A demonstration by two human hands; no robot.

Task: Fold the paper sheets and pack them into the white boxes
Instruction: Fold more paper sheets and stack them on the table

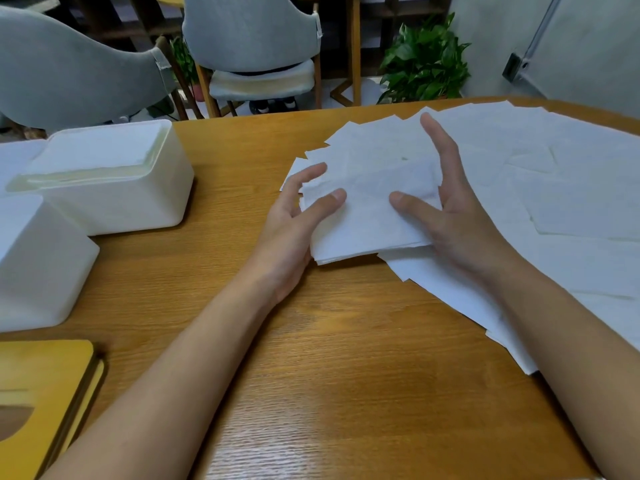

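The stack [367, 216] of folded sheets sat btwn both hands, just above the table [346, 341] at mid-frame, its near corner low, almost on the wood. The left hand [294, 220] cupped the left edge, fingers fairly straight and spread, thumb flat on top. The right hand [453, 220] did the same on the right edge, fingers straight and pointing away, thumb laid on top. Neither was curled tight; both looked like they were pressing inward, prob. squaring the pile.

Handling, as a guess: thin tissue-like paper, v. light, soft and floppy, w/ creases visible on the top sheet. A pile like this likely slides apart or fans out if held by one corner, so best taken w/ thumbs on top and fingers under the two short edges, gentle squeeze, kept level. Tears easily if pinched hard.

Loose sheets [554, 188], unfolded, lay fanned over the right side of the table, some under the right forearm. A white box [114, 188] stood well left of the stack, open-topped, w/ white paper already inside. A second box [38, 261] was nearer, at the left edge; contents not visible.

The table was smooth varnished wood, a bit glossy. A yellow board [45, 375] lay at the near-left corner. Beyond: grey chairs [256, 32] and a green plant [426, 60].
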